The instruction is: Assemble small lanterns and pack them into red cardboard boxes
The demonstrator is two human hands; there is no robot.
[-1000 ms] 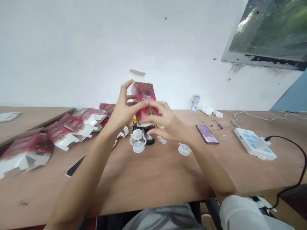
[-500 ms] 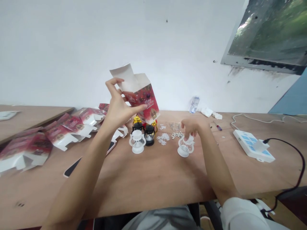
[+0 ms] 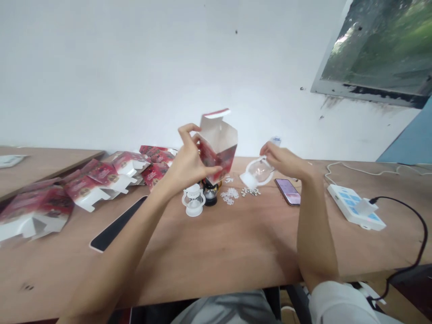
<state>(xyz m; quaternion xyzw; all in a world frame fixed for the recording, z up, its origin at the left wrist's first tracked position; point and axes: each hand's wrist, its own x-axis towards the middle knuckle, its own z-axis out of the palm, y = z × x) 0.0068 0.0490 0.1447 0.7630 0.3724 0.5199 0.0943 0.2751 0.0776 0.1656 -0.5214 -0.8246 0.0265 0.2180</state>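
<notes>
My left hand [image 3: 185, 166] grips a red printed cardboard box [image 3: 221, 157] in the air, thumb on its near side, with the top flaps up and the mouth open toward the right. To the right of the box, my right hand [image 3: 285, 159] holds a small white lantern [image 3: 258, 173] with a clear middle. That lantern is off the table, tipped with its base to the lower left. A second white lantern [image 3: 194, 202] stands upright below the box, beside a black lantern [image 3: 211, 195]. Other lanterns behind are mostly hidden by the box and hand.
Several red boxes [image 3: 101, 175] lie piled at the left. Small white pieces [image 3: 230, 195] are scattered mid-table. A dark flat device [image 3: 118, 225] lies by my left forearm and a phone [image 3: 288, 192] near my right. A power strip [image 3: 356, 207] with cables sits at the right.
The white lantern has been lifted from the table and tipped by my right hand. My left hand has moved right and lower with the box, whose opening has turned toward the lantern.
</notes>
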